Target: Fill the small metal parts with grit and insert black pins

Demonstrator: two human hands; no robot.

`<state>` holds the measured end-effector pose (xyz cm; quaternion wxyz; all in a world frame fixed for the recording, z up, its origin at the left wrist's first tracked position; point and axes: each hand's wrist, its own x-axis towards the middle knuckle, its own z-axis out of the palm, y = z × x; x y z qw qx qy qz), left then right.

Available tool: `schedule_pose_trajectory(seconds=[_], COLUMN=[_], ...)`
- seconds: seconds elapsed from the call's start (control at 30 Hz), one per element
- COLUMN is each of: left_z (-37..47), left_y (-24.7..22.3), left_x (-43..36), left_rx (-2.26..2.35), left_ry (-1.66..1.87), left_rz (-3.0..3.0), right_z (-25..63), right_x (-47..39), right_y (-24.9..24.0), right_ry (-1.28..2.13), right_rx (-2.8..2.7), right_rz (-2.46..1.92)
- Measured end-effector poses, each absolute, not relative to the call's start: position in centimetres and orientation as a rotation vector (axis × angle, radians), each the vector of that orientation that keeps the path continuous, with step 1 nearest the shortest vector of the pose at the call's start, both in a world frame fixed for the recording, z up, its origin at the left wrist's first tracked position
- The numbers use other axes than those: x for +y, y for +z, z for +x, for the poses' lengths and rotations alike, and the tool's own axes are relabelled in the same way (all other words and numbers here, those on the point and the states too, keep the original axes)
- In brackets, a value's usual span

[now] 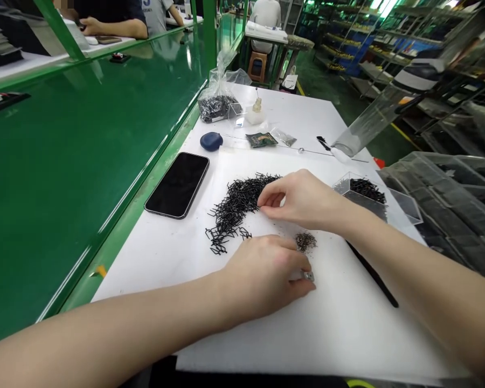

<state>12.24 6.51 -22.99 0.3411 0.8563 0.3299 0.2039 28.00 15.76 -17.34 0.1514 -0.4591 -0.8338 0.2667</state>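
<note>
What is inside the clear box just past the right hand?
The clear box holds a heap of small black parts, seemingly the same kind as the black pile on the white mat. The right hand and wrist cover its near lower edge, so that part is hidden.

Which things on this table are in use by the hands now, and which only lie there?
In use:
right hand on the black clip pile
left hand holding a small metal piece
small dark heap

Lying about:
phone
blue case
plastic bag
</note>
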Motion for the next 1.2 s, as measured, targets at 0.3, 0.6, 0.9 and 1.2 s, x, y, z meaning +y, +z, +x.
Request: schedule_pose_trajectory(seconds=[0.3, 0.6, 0.9, 1.2], left_z=[12.1, 12.1, 12.3, 12.1], left_y=[-22.7, -20.6, -20.1, -20.1], left_x=[6.2, 6.1, 7.8, 8.4], left_rx=[0.862, 0.881, 0.871, 0.795], left_ry=[0.721, 0.864, 0.798, 0.811], left_rz=[2.013, 1.571, 1.176, 0.810], right_z=[34.4, 36.3, 35.0, 35.1], right_x=[12.5, 9.0, 8.6, 8.2], right_y=[-16.6, -18.9, -18.9, -18.7], right_ry=[0.712, 1.137, 1.282, 0.987], right_rx=[-2.035, -1.567, -1.384, -1.518], right_rz=[-1.416, -1.201, -0.974, -1.026])
